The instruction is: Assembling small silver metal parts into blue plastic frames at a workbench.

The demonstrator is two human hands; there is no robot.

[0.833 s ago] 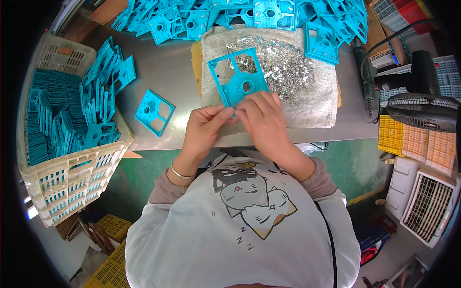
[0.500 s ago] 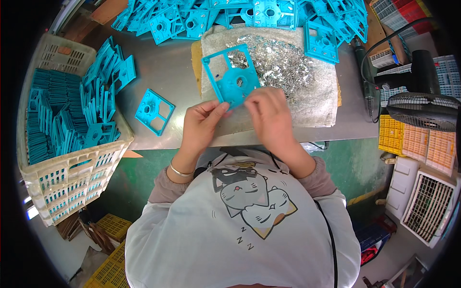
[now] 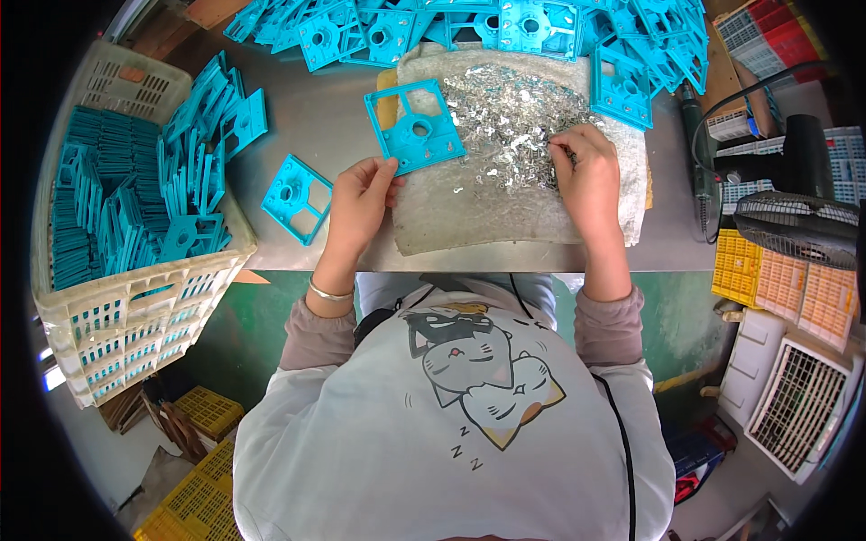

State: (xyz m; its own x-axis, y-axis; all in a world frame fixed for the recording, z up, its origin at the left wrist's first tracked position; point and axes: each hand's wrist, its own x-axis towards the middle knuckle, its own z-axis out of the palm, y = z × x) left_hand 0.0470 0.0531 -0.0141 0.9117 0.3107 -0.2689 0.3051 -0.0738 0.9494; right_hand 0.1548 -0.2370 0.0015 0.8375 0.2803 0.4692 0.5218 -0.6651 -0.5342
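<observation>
My left hand (image 3: 363,197) pinches the lower left corner of a turquoise plastic frame (image 3: 394,137), which has a round hole and rectangular openings. The frame is held over the left edge of a pale cloth (image 3: 433,219). Over on the right, my right hand (image 3: 588,169) has its thumb and fingertips together at the edge of a pile of small shiny metal pieces (image 3: 514,126) on that cloth. Whether a piece is between those fingertips is too small to make out. Another turquoise frame (image 3: 287,194) lies on the metal table, left of my left hand.
A white crate (image 3: 171,311) packed with turquoise frames stands at the left. More frames (image 3: 541,27) are heaped along the table's far side. A corded power tool (image 3: 702,167) lies by the right table edge, near a black fan (image 3: 798,225).
My right hand has left the frame and moved right to the metal pieces. My left hand keeps hold of the frame, which has turned and shifted slightly left.
</observation>
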